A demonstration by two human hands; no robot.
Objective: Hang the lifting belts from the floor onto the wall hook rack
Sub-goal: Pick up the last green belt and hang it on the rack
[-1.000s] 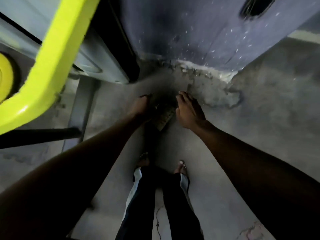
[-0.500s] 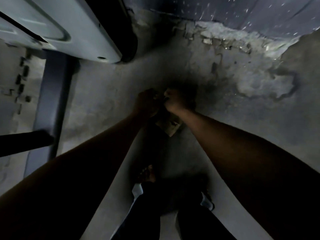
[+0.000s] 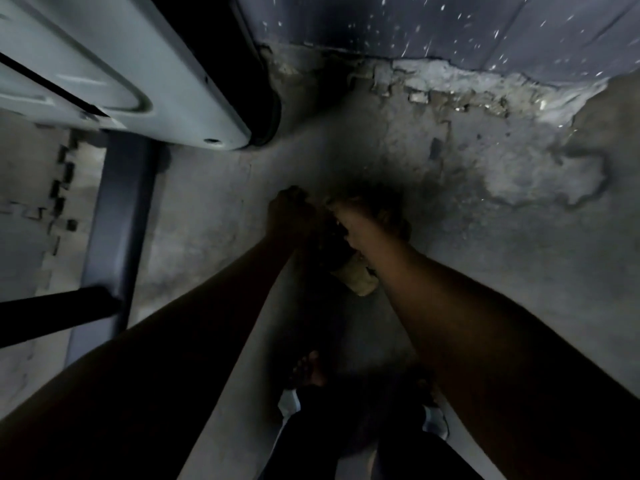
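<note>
A dark lifting belt with a tan end [image 3: 356, 277] lies on the grey concrete floor in deep shadow, just ahead of my feet. My left hand [image 3: 289, 214] is closed on the belt's left part. My right hand [image 3: 349, 218] is closed on it right beside the left hand, knuckles nearly touching. Most of the belt is hidden under my hands and by the dark. The wall hook rack is out of view.
A grey and black machine base [image 3: 166, 84] fills the upper left, with a dark steel frame bar [image 3: 117, 220] running down the left. A blue-grey wall [image 3: 450, 26] with crumbled plaster at its foot lies ahead. My bare feet [image 3: 308, 368] stand below the belt.
My view has dropped closer to the floor. My right hand went from open above the belt to closed on it, and both hands now grip it together.
</note>
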